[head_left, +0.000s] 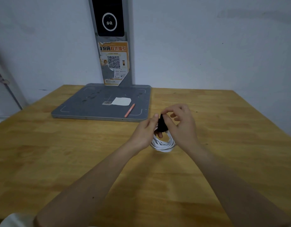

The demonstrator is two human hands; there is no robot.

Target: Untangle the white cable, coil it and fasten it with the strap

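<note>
Above the desk (76, 161), just in front of a grey base plate, the white cable (163, 144) hangs already wound into a neat coil, its loops dangling below both hands while its top is bunched between them. A black strap (162, 123) sits round that bunched top. The left hand (145, 131) has its grip closed on the coil and the strap, thumb up along the strap's near edge and a fingertip showing through the loop; the right hand (180, 122) has its grip closed on the strap's upper end, pinched between thumb and forefinger, the other fingers curled loosely. Untangling and coiling look done, so the step in hand is most likely the fastening. The next move probably calls for drawing the free end snug round the bundle and pressing it down on itself while the left hand keeps the loops from springing apart; whether the strap has already closed cannot be told, since the fingers hide the join. Beyond the hands, the base plate (100, 105) carries a white paper slip (121, 101), a small label and an orange pen (129, 110), and a post with a poster (114, 63) and a dark screen (109, 17) rises behind it against the wall. None of these is near enough to hinder the work.
</note>
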